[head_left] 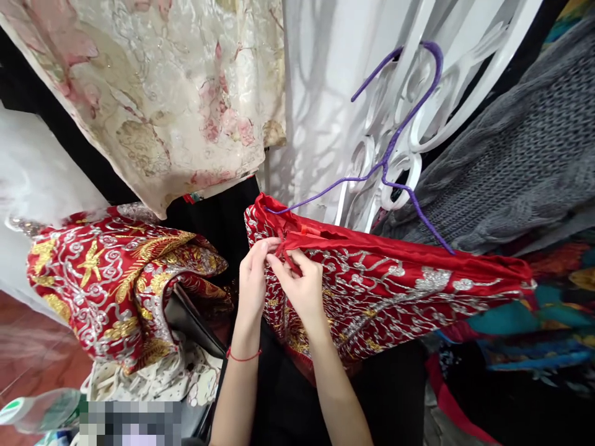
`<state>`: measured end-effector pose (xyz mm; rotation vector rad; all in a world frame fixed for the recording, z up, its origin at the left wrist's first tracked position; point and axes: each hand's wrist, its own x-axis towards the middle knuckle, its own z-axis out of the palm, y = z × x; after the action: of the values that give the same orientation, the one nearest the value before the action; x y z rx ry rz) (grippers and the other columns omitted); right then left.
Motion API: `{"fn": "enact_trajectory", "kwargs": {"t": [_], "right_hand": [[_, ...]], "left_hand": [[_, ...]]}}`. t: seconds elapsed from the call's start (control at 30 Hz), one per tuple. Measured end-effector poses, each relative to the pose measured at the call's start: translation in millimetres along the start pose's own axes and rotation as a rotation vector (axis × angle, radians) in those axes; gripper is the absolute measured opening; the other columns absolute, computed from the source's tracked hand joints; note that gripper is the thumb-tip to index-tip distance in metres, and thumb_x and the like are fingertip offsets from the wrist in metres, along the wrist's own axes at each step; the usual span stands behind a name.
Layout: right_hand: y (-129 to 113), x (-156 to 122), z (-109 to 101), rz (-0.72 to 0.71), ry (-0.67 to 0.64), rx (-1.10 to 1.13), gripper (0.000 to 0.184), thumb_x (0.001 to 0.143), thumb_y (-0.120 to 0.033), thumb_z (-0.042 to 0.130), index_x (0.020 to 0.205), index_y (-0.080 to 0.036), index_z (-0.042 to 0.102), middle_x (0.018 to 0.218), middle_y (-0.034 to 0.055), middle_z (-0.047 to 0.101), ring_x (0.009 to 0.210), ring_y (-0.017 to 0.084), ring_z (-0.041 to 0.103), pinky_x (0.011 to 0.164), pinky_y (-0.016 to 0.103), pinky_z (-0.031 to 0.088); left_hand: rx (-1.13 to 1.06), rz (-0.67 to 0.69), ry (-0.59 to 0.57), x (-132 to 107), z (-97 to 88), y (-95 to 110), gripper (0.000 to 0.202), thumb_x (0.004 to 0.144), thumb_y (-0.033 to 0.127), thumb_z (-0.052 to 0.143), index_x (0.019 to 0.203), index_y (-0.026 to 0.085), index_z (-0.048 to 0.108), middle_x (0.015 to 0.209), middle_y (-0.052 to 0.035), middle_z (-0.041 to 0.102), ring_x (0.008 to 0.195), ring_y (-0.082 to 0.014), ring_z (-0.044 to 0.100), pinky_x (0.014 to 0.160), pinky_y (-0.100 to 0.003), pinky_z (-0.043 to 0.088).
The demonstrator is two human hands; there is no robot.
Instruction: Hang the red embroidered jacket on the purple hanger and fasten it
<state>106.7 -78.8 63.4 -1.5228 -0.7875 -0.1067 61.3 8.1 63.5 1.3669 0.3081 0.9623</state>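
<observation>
A red skirt (381, 297) with silver and gold embroidery spreads across in front of me, its plain red waistband (400, 248) slanting down to the right. The fingers of my left hand (253, 272) pinch the red fabric near the waistband's left part. Close beside it, my right hand (303, 286) pinches a bit of red cloth, maybe a strip or tie, between thumb and fingers. The exact piece between the fingertips is partly hidden. Behind the waistband stands a purple hanger (387, 155), its lower ends reaching the red cloth.
At left lies another red embroidered garment (116, 279). Cream floral fabric (186, 93) hangs above. White scrollwork (413, 124) and a grey knit (525, 136) are at the right. A clear bottle (51, 409) lies at the lower left.
</observation>
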Motion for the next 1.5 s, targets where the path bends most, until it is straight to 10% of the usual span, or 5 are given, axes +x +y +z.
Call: {"fn": "enact_trajectory", "kwargs": {"t": [0.27,0.63,1.17,1.5], "right_hand": [[-10.1,-5.5,-5.7,-0.037,-0.045,-0.060,0.026,0.088,-0.031,0.056,0.068,-0.022,0.042,0.054,-0.0085,0.035,0.047,0.007,0.032,0.050,0.022,0.029],[-5.7,-10.8,-3.4,0.044,0.011,0.055,0.029,0.100,-0.037,0.043,0.082,-0.020,0.058,0.065,-0.0006,0.058,0.056,0.011,0.050,0.058,0.023,0.039],[12.1,-29.1,4.6,0.243,-0.089,0.470,0.034,0.102,-0.045,0.043,0.081,-0.021,0.054,0.061,-0.0049,0.047,0.050,0.008,0.039,0.048,0.022,0.033],[15.3,-33.7,-2.1,0.194,-0.128,0.388,0.033,0.103,-0.043,0.040,0.085,-0.021,0.056,0.060,-0.0051,0.047,0.051,0.008,0.041,0.051,0.022,0.034]], "left_hand": [[-0.048,-0.035,-0.004,-4.7,15.9,25.4,0.032,0.080,0.042,0.076,0.094,0.020,0.058,0.063,0.0069,0.060,0.039,-0.0046,0.047,0.041,-0.017,0.040],[-0.099,0.045,0.135,-4.2,9.1,25.0,0.032,0.080,0.033,0.076,0.100,0.020,0.055,0.072,0.0026,0.068,0.068,-0.0114,0.067,0.072,-0.023,0.052],[-0.107,0.213,0.083,-34.5,-5.7,4.1,0.038,0.076,0.018,0.079,0.086,0.022,0.042,0.074,0.0067,0.049,0.064,-0.0059,0.050,0.066,-0.018,0.048],[-0.175,0.233,0.354,-31.1,1.8,-0.5,0.038,0.093,0.057,0.055,0.088,0.020,0.051,0.065,0.0028,0.060,0.063,-0.0132,0.064,0.067,-0.026,0.052]]}}
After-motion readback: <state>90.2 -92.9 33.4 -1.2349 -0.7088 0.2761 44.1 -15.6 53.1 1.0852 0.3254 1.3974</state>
